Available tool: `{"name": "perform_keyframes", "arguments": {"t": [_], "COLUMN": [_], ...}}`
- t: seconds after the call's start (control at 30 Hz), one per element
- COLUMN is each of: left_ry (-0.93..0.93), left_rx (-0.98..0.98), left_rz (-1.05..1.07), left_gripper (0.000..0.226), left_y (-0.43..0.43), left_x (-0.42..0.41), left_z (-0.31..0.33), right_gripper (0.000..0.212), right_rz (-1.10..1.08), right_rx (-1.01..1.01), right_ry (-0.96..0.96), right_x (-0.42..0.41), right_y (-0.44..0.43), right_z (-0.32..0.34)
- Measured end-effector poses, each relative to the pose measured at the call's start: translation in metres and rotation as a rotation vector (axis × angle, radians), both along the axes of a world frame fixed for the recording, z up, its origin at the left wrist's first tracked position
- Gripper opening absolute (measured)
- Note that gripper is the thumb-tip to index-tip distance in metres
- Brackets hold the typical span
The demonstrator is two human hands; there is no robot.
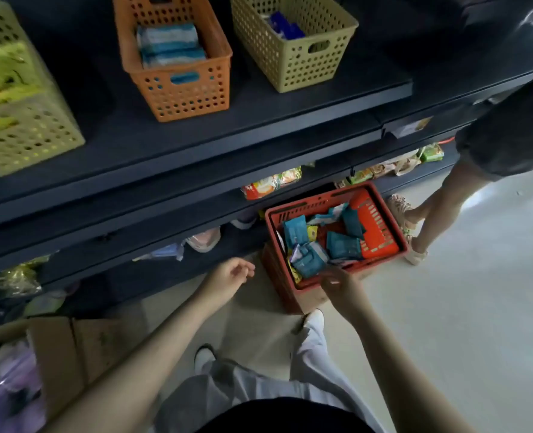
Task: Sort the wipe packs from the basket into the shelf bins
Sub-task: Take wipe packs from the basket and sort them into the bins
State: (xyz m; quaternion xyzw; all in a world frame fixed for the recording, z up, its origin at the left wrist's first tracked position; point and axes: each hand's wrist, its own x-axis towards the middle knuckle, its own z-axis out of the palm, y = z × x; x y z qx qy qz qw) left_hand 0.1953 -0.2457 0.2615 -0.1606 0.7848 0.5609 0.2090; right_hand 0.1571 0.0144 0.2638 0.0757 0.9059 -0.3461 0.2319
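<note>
A red basket (381, 259) stands on the floor below the shelves, holding several teal wipe packs (341, 245) and a few yellow ones. My right hand (340, 284) is at the basket's near rim with its fingers loosely bent, and I cannot tell whether it holds anything. My left hand (229, 273) hangs empty to the left of the basket, fingers loosely curled. On the shelf above stand an orange bin (182, 92) with blue-and-white packs, a tan bin (302, 62) with a dark blue pack, and a yellow-green bin (18, 132) with yellow packs.
Another person's legs (440, 207) stand just right of the basket. Lower shelves hold assorted packets (271, 184). A cardboard box (59, 354) with purple packs sits at the lower left. My own feet and legs are below the hands on the pale floor.
</note>
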Motion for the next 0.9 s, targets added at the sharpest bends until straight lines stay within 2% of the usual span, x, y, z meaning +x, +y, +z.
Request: {"name": "perform_keyframes", "arguments": {"t": [0.2, 0.37, 0.4, 0.47, 0.67, 0.8, 0.9], "left_ry": [-0.127, -0.261, -0.280, -0.303, -0.349, -0.401, -0.413], "left_rx": [-0.022, 0.004, 0.004, 0.006, 0.028, -0.014, -0.034], "left_rz": [0.069, 0.237, 0.242, 0.232, 0.298, 0.339, 0.344], "left_gripper": [0.024, 0.017, 0.014, 0.022, 0.039, 0.040, 0.036], "left_y": [0.084, 0.142, 0.152, 0.168, 0.197, 0.200, 0.195], "left_x": [-0.066, -0.119, -0.128, -0.148, -0.195, -0.205, -0.202], "left_z": [-0.044, -0.118, -0.137, -0.175, -0.292, -0.347, -0.365], "right_gripper": [0.017, 0.021, 0.022, 0.025, 0.038, 0.039, 0.046], "right_rz": [-0.050, -0.072, -0.073, -0.056, 0.230, 0.229, 0.260], "right_rx": [-0.004, 0.047, 0.063, 0.093, 0.178, 0.127, 0.213], "right_ry": [-0.048, -0.141, -0.149, -0.172, -0.296, -0.325, -0.338], "right_x": [-0.084, -0.155, -0.168, -0.193, -0.254, -0.279, -0.283], "right_y": [0.099, 0.151, 0.157, 0.164, 0.165, 0.162, 0.163], "right_z": [-0.037, -0.110, -0.128, -0.170, -0.296, -0.348, -0.367]}}
